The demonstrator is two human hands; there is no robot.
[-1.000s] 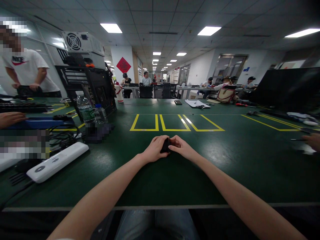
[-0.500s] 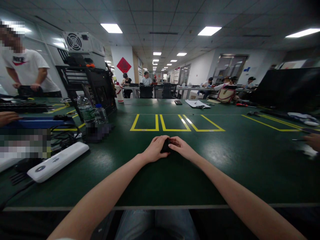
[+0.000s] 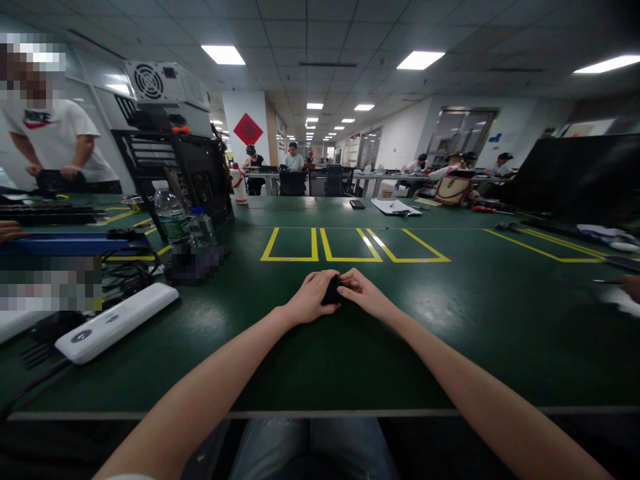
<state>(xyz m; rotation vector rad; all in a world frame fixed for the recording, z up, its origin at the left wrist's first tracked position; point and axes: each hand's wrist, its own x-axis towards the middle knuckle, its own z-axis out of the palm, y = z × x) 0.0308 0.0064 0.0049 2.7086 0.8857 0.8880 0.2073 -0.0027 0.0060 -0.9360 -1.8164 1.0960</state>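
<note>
Between my two hands is a small black object (image 3: 332,291), mostly covered by fingers, so its kind does not show. My left hand (image 3: 313,298) wraps round it from the left, fingers over the top and thumb along the near side. From the right, my right hand (image 3: 363,291) pinches its edge with thumb and fingertips. Both hands rest low over the green tabletop (image 3: 330,367), just on my side of the yellow tape outlines (image 3: 345,259).
To the left are a white power strip (image 3: 117,323), water bottles (image 3: 173,217) and an open computer case (image 3: 200,173). Farther back lie a clipboard (image 3: 397,207) and a phone (image 3: 357,204). A dark monitor (image 3: 580,177) stands right. Another person's hand (image 3: 631,287) shows at the right edge.
My hands stay in nearly the same place round the black object; the right fingers have shifted slightly on it. The other person's hand at the far right has moved a little outward.
</note>
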